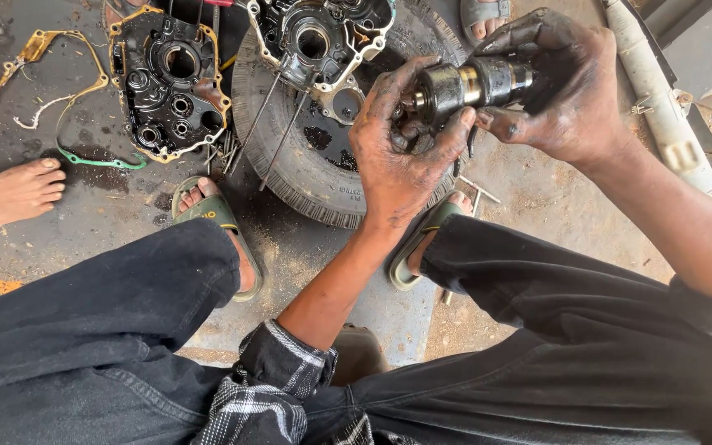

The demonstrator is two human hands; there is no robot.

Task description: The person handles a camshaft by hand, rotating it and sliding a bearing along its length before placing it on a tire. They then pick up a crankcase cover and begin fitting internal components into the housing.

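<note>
Two greasy hands work one steel gear shaft (467,85) just above the tyre (315,177): left hand (401,148) clamps its near end, right hand (558,86) wraps the far end. Seemingly mid-inspection; next likely needs a steady twist, firm grip on oily metal.

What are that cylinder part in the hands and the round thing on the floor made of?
The cylinder part looks like machined steel: shiny grey bands under dark grease. The tyre looks like black rubber, with ribbed tread along its edge. Both hands grip the part.
</note>
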